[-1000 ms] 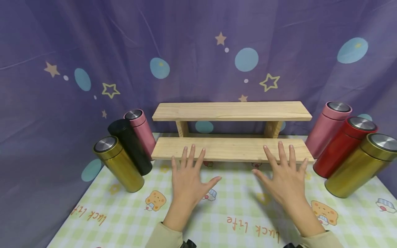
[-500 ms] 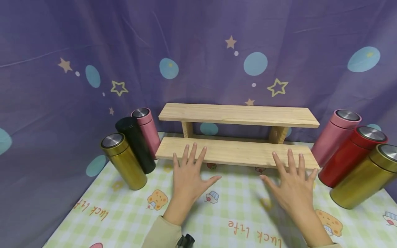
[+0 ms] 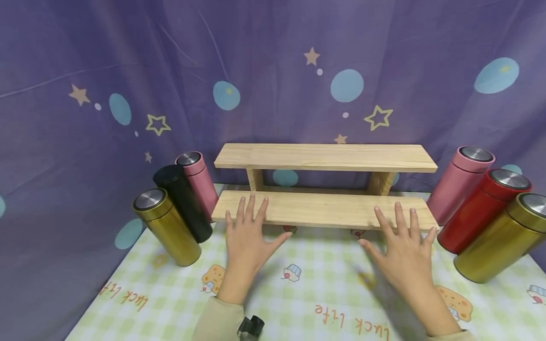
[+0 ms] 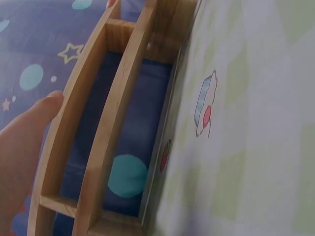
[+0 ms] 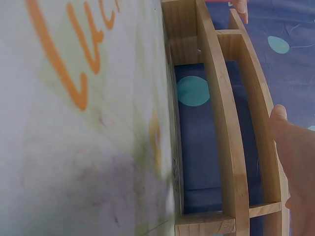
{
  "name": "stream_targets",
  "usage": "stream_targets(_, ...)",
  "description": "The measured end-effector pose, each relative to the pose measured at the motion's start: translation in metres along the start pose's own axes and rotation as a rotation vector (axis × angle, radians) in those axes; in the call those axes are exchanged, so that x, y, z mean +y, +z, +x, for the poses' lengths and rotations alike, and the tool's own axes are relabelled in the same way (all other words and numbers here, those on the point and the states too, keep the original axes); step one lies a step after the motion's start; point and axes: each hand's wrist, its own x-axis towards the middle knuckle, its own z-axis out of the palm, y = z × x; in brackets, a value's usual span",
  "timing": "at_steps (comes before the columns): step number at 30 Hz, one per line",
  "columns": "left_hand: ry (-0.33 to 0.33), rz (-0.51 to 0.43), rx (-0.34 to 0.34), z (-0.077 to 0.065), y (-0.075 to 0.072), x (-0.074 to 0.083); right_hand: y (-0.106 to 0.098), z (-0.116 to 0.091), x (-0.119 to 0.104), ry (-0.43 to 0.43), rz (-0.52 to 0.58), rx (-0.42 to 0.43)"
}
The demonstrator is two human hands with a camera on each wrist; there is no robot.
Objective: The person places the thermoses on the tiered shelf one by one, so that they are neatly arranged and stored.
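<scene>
Both hands are held out with the fingers spread, and neither holds anything. In the head view my left hand [image 3: 246,244] is over the left front of a two-tier wooden shelf [image 3: 320,208], and its fingertips overlap the lower board. My right hand [image 3: 403,253] has the same pose at the shelf's right front. The shadow on the cloth suggests the right hand is raised; whether fingertips touch the wood, I cannot tell. In the left wrist view the left thumb [image 4: 47,105] appears beside the shelf's upper board; the right wrist view shows the right thumb [image 5: 279,115] likewise.
Left of the shelf stand a gold thermos [image 3: 170,232], a black one [image 3: 185,206] and a pink one [image 3: 200,184]. On its right are a pink thermos [image 3: 456,189], a red thermos [image 3: 479,215] and a gold thermos [image 3: 496,241]. A purple curtain [image 3: 273,94] hangs behind the checked tablecloth [image 3: 307,293].
The head view has shifted slightly, first one way and then partly back. My left hand has moved a little to the left; both hands keep their fingers spread. Shelf and thermoses stay in place.
</scene>
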Motion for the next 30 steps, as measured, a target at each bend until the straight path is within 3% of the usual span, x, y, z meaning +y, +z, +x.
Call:
stream_targets(6, -0.048, -0.052, 0.018, 0.006, 0.001, -0.011, 0.0, 0.004, 0.002, -0.034, -0.019, 0.01)
stream_targets(18, -0.077, -0.164, 0.03, 0.004, 0.006, -0.039, -0.006, 0.002, 0.002, -0.022, -0.029, 0.0)
stream_targets(23, -0.129, -0.241, 0.022, 0.002, 0.007, -0.057, -0.004, 0.002, 0.002, -0.028, -0.028, 0.003)
stream_targets(30, -0.202, -0.402, 0.095, 0.001, 0.02, -0.064, -0.001, 0.001, 0.002, -0.039, -0.021, 0.018)
